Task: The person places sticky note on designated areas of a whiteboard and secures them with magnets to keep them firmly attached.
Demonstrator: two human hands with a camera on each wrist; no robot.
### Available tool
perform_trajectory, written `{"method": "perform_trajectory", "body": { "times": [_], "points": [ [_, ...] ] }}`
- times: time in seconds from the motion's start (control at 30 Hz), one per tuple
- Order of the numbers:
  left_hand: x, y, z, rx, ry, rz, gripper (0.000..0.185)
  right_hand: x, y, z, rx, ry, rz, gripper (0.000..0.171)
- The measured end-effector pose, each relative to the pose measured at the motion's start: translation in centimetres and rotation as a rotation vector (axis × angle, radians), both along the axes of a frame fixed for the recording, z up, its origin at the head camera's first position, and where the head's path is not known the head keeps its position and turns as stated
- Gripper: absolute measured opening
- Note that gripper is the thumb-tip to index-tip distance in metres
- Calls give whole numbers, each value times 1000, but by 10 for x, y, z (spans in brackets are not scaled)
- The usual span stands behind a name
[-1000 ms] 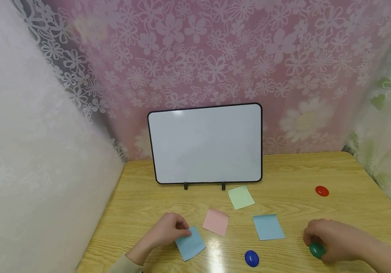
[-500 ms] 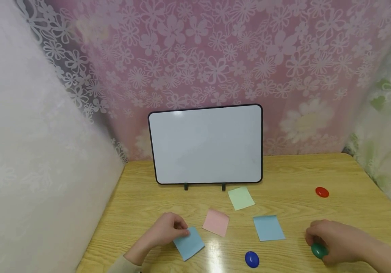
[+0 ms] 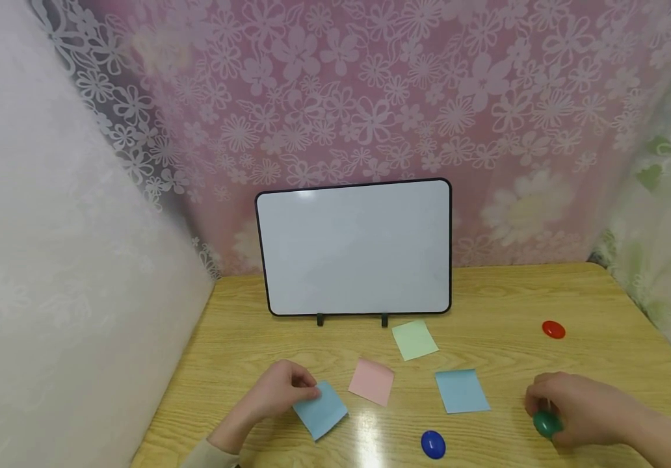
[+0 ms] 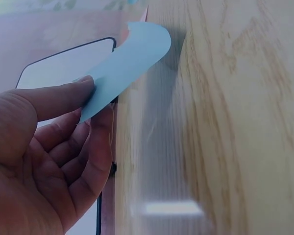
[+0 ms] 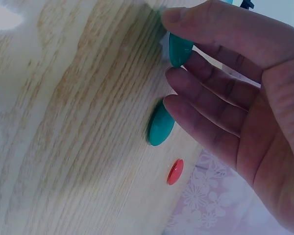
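My left hand (image 3: 309,392) pinches the near-left corner of a light blue sticky note (image 3: 322,411). In the left wrist view the thumb and fingers (image 4: 86,86) hold this note (image 4: 130,58), which curves up off the wooden table (image 3: 505,292). My right hand (image 3: 539,412) grips a green oval magnet (image 3: 546,424) at the front right. In the right wrist view the thumb and a finger pinch that magnet (image 5: 180,49), and a second green magnet (image 5: 160,126) lies on the wood by the other fingers. A white magnetic board (image 3: 354,247) stands upright at the back.
A pink note (image 3: 372,380), a pale green note (image 3: 414,339) and another blue note (image 3: 462,390) lie flat in front of the board. A blue magnet (image 3: 432,444) sits near the front edge and a red magnet (image 3: 553,329) at the right. Curtains enclose three sides.
The left hand has drawn the blue note slightly left and lifted its edge. The right hand with the green magnet has risen a little off the table.
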State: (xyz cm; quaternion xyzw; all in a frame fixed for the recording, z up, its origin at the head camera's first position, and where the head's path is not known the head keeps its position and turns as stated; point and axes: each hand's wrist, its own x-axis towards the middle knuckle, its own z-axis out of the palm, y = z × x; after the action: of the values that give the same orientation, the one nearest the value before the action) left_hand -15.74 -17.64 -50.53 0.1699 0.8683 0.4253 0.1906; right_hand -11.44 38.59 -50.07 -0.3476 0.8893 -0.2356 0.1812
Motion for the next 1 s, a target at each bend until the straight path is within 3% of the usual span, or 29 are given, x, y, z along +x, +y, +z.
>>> {"method": "perform_trajectory", "body": {
  "times": [0.37, 0.67, 1.0],
  "points": [
    [0, -1, 0, 16, 3, 33, 11, 0, 5, 2, -10, -61, -38, 38],
    [-3, -1, -3, 56, 4, 93, 14, -3, 3, 0, -18, -26, -44, 36],
    [-8, -1, -10, 126, -45, 171, 19, -3, -2, 2, -36, 23, -53, 33]
  ]
}}
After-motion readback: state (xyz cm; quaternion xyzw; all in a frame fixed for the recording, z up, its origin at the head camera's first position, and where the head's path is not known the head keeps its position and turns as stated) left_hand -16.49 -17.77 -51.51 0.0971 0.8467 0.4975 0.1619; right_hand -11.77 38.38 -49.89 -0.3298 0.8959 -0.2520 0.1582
